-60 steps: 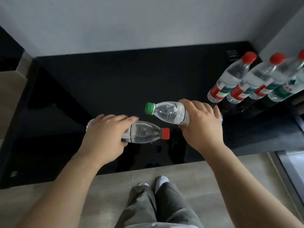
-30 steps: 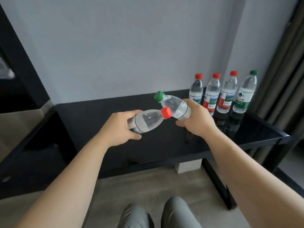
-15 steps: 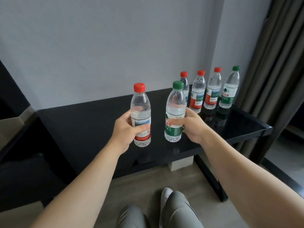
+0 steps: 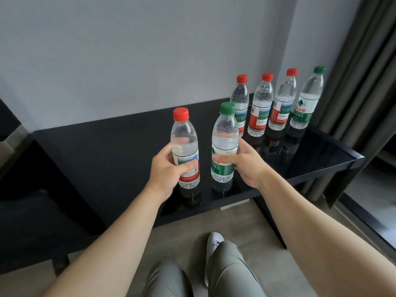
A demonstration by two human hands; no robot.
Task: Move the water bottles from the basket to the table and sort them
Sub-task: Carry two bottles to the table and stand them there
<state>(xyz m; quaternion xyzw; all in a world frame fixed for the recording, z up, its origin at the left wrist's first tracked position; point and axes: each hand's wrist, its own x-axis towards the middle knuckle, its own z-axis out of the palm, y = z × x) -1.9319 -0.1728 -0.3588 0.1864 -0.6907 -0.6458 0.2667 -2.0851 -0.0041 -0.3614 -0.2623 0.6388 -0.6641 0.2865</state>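
Observation:
My left hand grips a red-capped water bottle with a red label, held upright just over the front of the glossy black table. My right hand grips a green-capped bottle with a green label, upright beside it, its base close to the tabletop. At the back right of the table stands a row of three red-capped bottles and, at its right end, one green-capped bottle. The basket is not in view.
A grey wall runs behind the table. Dark curtains hang at the right, near the table's right edge. A dark low unit sits to the left. My legs and a white shoe are on the wooden floor below.
Both bottles were lying tilted with caps toward each other; I turned them upright and lowered them slightly toward the table front. The view rose from looking down to looking across the table.

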